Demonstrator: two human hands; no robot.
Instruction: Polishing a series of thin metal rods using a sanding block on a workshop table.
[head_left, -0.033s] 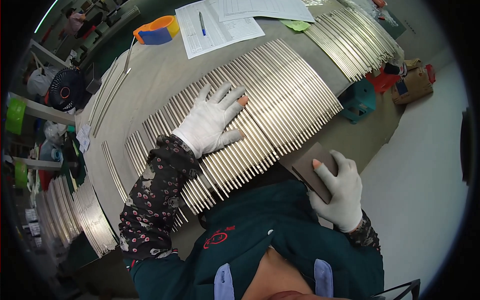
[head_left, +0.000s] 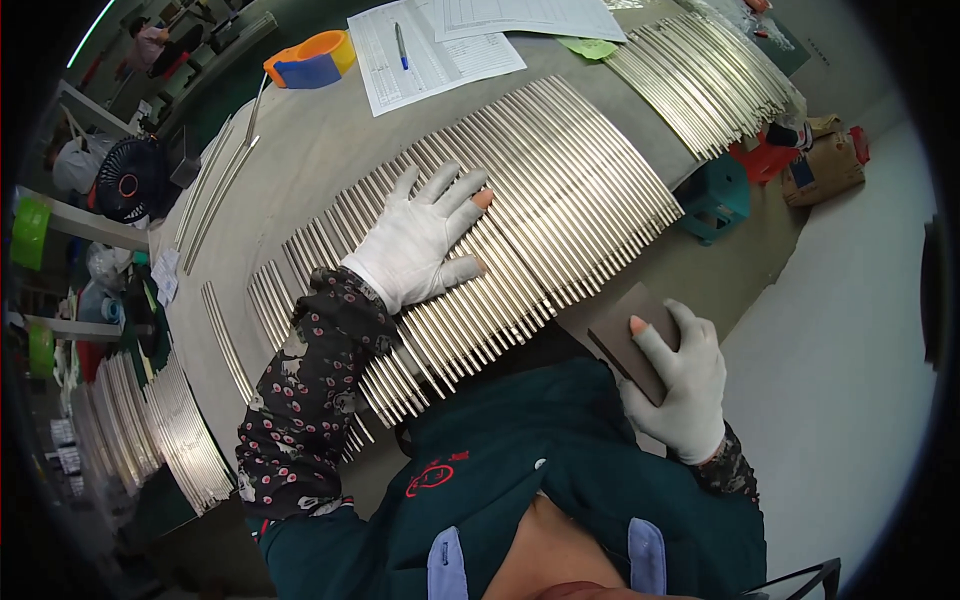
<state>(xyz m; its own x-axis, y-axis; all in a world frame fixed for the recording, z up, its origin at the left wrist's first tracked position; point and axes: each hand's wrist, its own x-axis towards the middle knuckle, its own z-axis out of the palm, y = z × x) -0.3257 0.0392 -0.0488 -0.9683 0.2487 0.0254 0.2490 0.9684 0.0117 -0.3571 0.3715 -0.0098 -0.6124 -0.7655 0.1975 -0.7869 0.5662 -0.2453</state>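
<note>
A broad row of shiny metal rods [head_left: 580, 170] lies side by side across the grey table. My left hand [head_left: 415, 240], in a white glove with bare tips at thumb and index finger, rests flat on the rods with its fingers spread. Off the table's near edge, at the right, my right hand [head_left: 685, 385] wears a similar glove. Its fingers and thumb grip a flat grey-brown rectangular block [head_left: 637, 335] by its sides. The block is held apart from the rods, and its underside is hidden.
Another bundle of rods [head_left: 700, 85] lies at the far right. Paper sheets [head_left: 430, 75] with a pen [head_left: 402, 47] are at the back, beside an orange-and-blue tape dispenser [head_left: 312, 62]. A few loose rods [head_left: 217, 205] lie left. Right of the table stands a teal stool [head_left: 718, 200].
</note>
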